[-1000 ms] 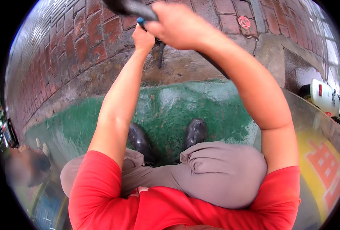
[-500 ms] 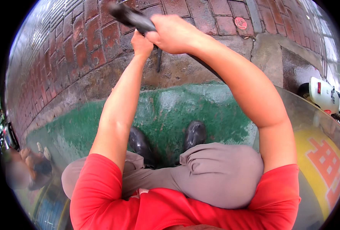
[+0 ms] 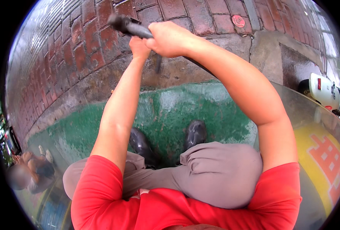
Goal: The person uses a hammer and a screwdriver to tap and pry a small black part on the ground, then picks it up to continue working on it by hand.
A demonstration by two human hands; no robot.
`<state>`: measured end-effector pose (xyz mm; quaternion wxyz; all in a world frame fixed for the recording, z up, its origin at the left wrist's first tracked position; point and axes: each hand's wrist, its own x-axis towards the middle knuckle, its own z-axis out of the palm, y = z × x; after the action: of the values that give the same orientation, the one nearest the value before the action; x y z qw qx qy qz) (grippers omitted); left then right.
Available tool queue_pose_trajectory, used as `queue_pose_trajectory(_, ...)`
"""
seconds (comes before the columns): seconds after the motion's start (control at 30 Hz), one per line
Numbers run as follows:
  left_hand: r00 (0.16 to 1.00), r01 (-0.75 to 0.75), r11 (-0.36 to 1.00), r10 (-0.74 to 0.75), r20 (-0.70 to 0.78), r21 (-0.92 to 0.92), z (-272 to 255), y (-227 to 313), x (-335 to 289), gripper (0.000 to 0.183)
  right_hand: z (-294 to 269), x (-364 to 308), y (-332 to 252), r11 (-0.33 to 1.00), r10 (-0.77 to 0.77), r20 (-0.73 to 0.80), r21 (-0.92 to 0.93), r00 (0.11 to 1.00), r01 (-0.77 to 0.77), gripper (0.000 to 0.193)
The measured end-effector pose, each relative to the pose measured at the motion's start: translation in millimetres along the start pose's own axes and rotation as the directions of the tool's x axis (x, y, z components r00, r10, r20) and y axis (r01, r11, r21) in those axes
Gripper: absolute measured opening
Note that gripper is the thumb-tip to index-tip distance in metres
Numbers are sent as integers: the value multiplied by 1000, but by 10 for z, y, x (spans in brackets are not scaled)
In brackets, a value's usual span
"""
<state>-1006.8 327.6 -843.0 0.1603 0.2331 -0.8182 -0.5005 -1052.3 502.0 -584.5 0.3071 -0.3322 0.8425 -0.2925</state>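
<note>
A long black tool (image 3: 139, 30) with a thick, blurred head is held out far in front of me; its exact kind I cannot make out. My right hand (image 3: 168, 38) is closed around it just behind the thick part. Beside and slightly below, my left hand (image 3: 140, 48) is closed at the same tool, its fingers mostly hidden. A thin dark length (image 3: 200, 66) runs back from the right hand and disappears behind my right forearm. Under the hands hangs a short, blurred dark piece (image 3: 158, 64).
Wet red brick paving (image 3: 89, 42) lies beyond a green painted step (image 3: 170, 103), where my dark boots (image 3: 195, 134) stand. A white object with a red patch (image 3: 323, 90) is at the right. A person (image 3: 36, 168) sits at the lower left, behind a clear panel with yellow graphics (image 3: 311, 149).
The tool's thick head has come down slightly and both hands have shifted a little with it, the right one nearer to me. Both hands keep their hold.
</note>
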Motion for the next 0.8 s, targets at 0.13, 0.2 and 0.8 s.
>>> queue_pose_trajectory(0.13, 997, -45, 986, 33, -73, -161, -52, -47, -8, 23, -48, -58, -9, 996, 58, -12, 73, 998, -57, 38)
queue_pose_trajectory(0.2, 996, -36, 967, 14, -86, -252, -16, 87, -47, 21, -74, -218, -14, 987, 7, -140, 158, 990, 16, 38)
queue_pose_trajectory(0.8, 994, -98, 977, 86, -72, -190, 76, 33, -176, 30, 44, -45, 80, 999, -26, -54, -33, 998, 24, 33)
